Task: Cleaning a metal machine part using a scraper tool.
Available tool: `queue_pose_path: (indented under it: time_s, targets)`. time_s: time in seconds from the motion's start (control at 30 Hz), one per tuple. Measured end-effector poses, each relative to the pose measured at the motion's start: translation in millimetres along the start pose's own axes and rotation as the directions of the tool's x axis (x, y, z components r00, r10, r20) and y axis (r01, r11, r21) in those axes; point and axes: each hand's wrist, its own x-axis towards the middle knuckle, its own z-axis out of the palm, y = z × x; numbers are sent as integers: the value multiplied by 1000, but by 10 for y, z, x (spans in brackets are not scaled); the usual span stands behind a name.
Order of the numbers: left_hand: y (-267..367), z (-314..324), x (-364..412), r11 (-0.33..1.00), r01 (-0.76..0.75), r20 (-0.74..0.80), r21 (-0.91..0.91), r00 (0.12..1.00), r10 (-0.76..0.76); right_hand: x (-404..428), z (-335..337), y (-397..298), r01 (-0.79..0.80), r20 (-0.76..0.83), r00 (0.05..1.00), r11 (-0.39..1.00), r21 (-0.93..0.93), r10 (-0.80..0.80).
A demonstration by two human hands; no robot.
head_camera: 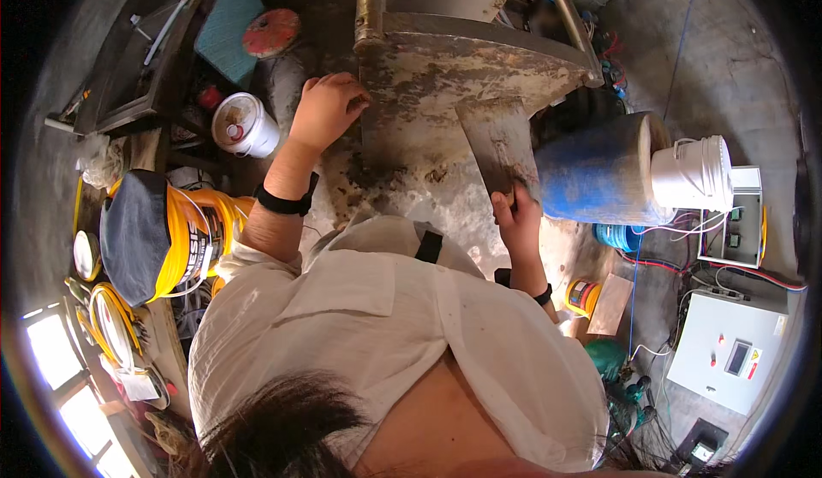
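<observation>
My right hand (517,215) grips the short handle of a broad, flat metal blade (499,139), perhaps a scraper or cleaver. Dark stains mark the blade, which points away from me. My left hand (331,109) is raised with its fingers curled; whether anything lies inside them is hidden. Just beyond it stands a stained metal structure (443,61) with a curved rim and round metal posts. The blade's far end overlaps the structure's lower edge in view; contact cannot be told. Below it, the floor (411,179) bears dark smears and pale patches.
To the right lies a blue drum (591,173) beside a white bucket (690,173), with loose cables and a control cabinet (729,349) farther off. On the left are a lidded white bucket (247,125), a red round disc (271,32) and a yellow bucket (192,240) with a dark cover.
</observation>
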Motion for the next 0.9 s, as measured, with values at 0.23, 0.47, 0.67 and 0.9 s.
queue_pose_path:
  time_s: [0.23,0.47,0.67,0.9]
  targets:
    - [-29,-230,393,978,-152,-349,-144,933,94,73,141,170,105,-34,994,992,73,-102]
    - [289,-207,1217,929,-298,-102,217,940,326,332,617,35,-122,41,990,660,741,137]
    - [125,-18,1424,905,-300,25,302,951,307,661,1086,-91,-156,-20,950,530,834,311]
    - [107,7,1424,910,-282,-1,305,955,297,840,1292,-67,-206,93,955,403,892,281]
